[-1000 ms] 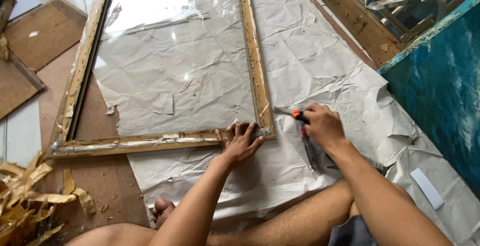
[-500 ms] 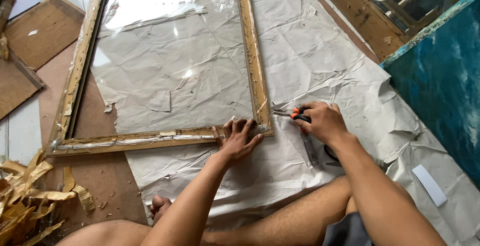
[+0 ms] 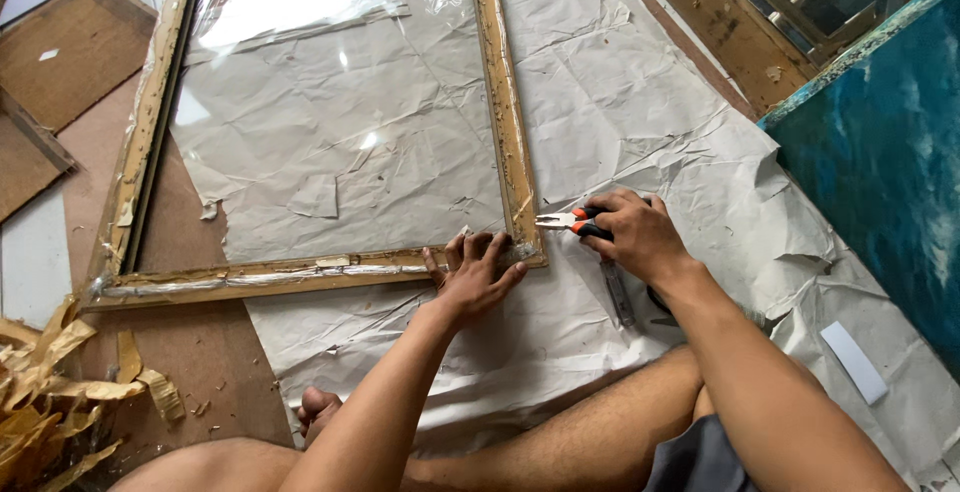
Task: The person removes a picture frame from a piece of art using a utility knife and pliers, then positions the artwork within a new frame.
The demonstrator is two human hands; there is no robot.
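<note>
The wooden frame [image 3: 505, 112] lies flat on crumpled grey paper [image 3: 640, 122] on the floor, and its near right corner is between the two hands. The left hand [image 3: 475, 277] presses on this corner with the fingers spread open. The right hand [image 3: 635, 237] is closed around orange-handled pliers [image 3: 565, 220], whose tip points at the corner, just beside the frame's edge.
</note>
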